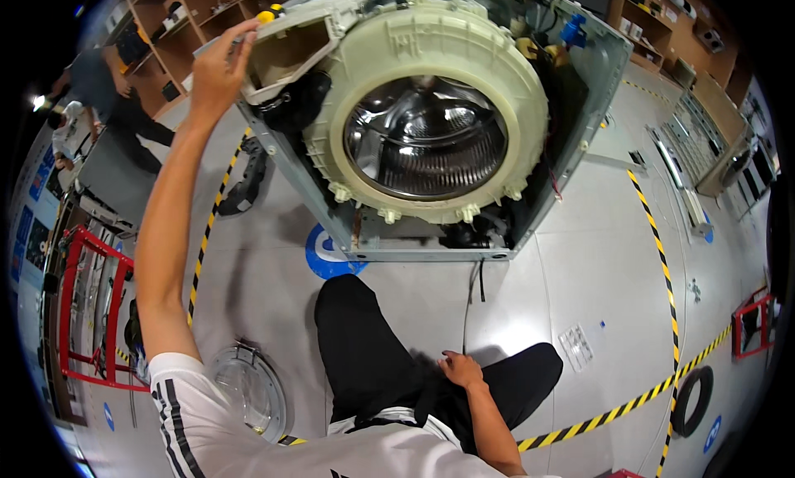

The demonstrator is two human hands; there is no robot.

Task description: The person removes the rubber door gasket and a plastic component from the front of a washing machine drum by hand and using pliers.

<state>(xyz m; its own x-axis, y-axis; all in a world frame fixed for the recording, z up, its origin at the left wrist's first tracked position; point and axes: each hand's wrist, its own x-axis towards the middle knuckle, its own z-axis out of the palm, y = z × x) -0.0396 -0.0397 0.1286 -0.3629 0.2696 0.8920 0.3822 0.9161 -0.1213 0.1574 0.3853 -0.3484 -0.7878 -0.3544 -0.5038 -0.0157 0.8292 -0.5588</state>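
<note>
A front-loading washing machine point(389, 254) stands before me with its front panel off. Its pale plastic tub point(526, 105) surrounds the shiny steel drum point(431, 138). My left hand point(219, 76) reaches up to the machine's upper left corner. Its fingers and thumb are closed at the outer edge of the detergent drawer housing point(327, 51), a hollow pale plastic box. A yellow part point(267, 16) sits just beyond the fingertips. My right hand point(461, 369) rests low between my legs, its fingers loosely apart with nothing visible in them. Near it a thin dark cable point(470, 308) runs down from the machine's base.
The round glass door point(248, 387) lies on the floor at my left. A black part point(244, 180) lies beside the machine. Striped tape point(654, 229) marks the floor, with a black rubber ring point(692, 402) at right. Another person point(112, 89) stands far left, near a red frame point(99, 312).
</note>
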